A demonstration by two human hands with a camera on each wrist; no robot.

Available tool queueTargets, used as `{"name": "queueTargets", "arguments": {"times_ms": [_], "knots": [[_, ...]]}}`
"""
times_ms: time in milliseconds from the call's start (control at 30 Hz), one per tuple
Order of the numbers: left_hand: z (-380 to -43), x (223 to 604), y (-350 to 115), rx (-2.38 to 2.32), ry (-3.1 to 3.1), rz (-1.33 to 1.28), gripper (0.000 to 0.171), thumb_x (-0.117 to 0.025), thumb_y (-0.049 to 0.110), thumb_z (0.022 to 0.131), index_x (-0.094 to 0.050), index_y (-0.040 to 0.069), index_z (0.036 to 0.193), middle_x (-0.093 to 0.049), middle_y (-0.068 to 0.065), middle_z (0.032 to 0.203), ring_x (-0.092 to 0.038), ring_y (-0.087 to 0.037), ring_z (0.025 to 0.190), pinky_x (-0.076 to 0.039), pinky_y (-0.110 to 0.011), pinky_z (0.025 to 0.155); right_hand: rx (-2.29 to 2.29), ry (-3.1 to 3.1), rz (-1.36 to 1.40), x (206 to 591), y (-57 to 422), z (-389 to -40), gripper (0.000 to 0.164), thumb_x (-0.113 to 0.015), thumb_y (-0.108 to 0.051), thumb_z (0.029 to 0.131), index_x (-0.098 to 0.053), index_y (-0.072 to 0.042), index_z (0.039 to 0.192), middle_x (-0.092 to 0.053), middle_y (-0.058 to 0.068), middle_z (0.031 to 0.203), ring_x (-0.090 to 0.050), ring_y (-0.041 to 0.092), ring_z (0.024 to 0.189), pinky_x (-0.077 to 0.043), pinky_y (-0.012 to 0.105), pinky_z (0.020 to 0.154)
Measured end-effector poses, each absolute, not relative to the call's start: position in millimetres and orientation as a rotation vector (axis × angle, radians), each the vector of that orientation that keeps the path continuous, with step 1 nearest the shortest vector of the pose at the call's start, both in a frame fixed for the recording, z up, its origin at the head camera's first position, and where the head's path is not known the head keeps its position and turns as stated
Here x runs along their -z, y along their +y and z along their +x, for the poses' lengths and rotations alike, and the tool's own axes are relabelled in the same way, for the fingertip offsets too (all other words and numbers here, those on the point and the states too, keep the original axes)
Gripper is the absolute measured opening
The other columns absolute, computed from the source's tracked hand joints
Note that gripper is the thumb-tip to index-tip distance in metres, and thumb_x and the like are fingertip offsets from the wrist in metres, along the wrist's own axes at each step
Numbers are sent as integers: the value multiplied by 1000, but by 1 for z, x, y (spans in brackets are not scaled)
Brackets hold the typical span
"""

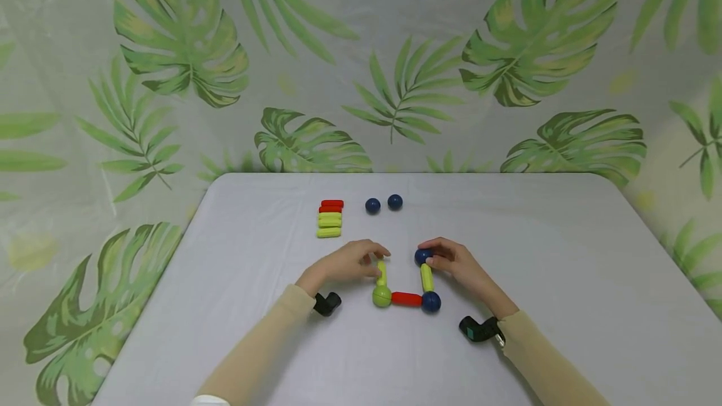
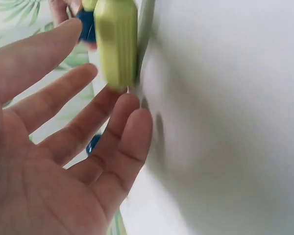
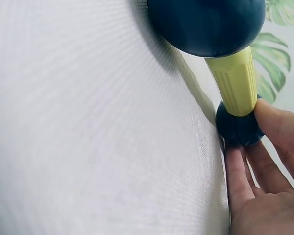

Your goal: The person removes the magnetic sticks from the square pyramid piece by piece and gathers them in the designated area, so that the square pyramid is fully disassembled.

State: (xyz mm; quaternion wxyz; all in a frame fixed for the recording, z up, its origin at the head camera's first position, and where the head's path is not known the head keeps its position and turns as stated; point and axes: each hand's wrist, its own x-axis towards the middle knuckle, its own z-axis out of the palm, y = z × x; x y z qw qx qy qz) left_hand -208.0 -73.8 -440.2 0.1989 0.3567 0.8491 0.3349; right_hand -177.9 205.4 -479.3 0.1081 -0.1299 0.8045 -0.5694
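Observation:
A U-shaped chain of toy rods and balls lies on the white table. Its left arm is a yellow-green rod [image 1: 381, 274] on a green ball [image 1: 381, 296]. From there a red rod [image 1: 407, 299] leads to a blue corner ball [image 1: 431, 302], which carries another yellow-green rod [image 1: 427, 278] tipped by a blue ball [image 1: 422, 257]. My right hand [image 1: 459, 265] pinches that tip ball between thumb and fingers. Beside the left rod's free end is my left hand [image 1: 351, 260], fingers loosely spread; the left wrist view shows the rod [image 2: 116, 46] not gripped.
Farther back on the table [image 1: 536, 237] lie two loose blue balls [image 1: 373, 206]. To their left is a row of red rods [image 1: 332, 203] and yellow-green rods [image 1: 329, 232]. Behind the table hangs a leaf-patterned cloth [image 1: 316, 80]. Each wrist wears a black camera [image 1: 476, 329].

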Motion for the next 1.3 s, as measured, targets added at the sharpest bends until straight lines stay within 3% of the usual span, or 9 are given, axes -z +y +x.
{"name": "queueTargets", "arguments": {"times_ms": [133, 400, 600, 867, 1133, 1300], "knots": [[-203, 446, -63, -910, 2316, 1034, 31, -68, 11, 89, -64, 6, 119, -56, -3, 109, -52, -18, 87, -44, -23, 77, 1679, 2363, -385, 479, 205, -178, 31, -60, -11, 94, -58, -1, 123, -55, 18, 128, -51, 33, 117, -40, 46, 99], [-207, 451, -64, -1083, 2419, 1025, 15, -77, 4, 80, -68, 11, 89, -55, 5, 88, -51, -12, 81, -46, -24, 74, 1686, 2360, -384, 478, 206, -177, 31, -61, -11, 94, -58, -1, 124, -55, 18, 128, -51, 33, 117, -39, 47, 99], [-208, 445, -81, -1299, 2506, 847, 18, -72, -3, 82, -68, 8, 95, -61, 1, 96, -57, -16, 92, -50, -27, 84, 1689, 2359, -382, 477, 205, -176, 31, -61, -12, 94, -59, -2, 123, -55, 17, 128, -51, 32, 116, -40, 45, 98], [-215, 447, -122, -1374, 2839, 254, 21, -76, -3, 76, -64, 7, 90, -64, -6, 95, -56, -25, 90, -47, -37, 80, 1677, 2363, -392, 476, 207, -177, 30, -61, -12, 94, -59, -2, 123, -55, 16, 128, -51, 31, 115, -42, 34, 95], [-225, 452, -141, -1129, 2932, 254, 17, -74, -4, 77, -64, 2, 90, -52, -13, 91, -52, -24, 81, -46, -35, 73, 1691, 2350, -395, 476, 206, -177, 32, -61, -12, 94, -58, -1, 124, -55, 18, 128, -50, 33, 118, -40, 45, 99], [-232, 452, -142, -1059, 2939, 298, 17, -74, -3, 77, -62, 2, 88, -53, -11, 87, -51, -23, 80, -45, -34, 72, 1699, 2346, -388, 476, 206, -176, 31, -61, -11, 94, -58, -1, 124, -55, 18, 128, -50, 33, 118, -40, 45, 99]]}}
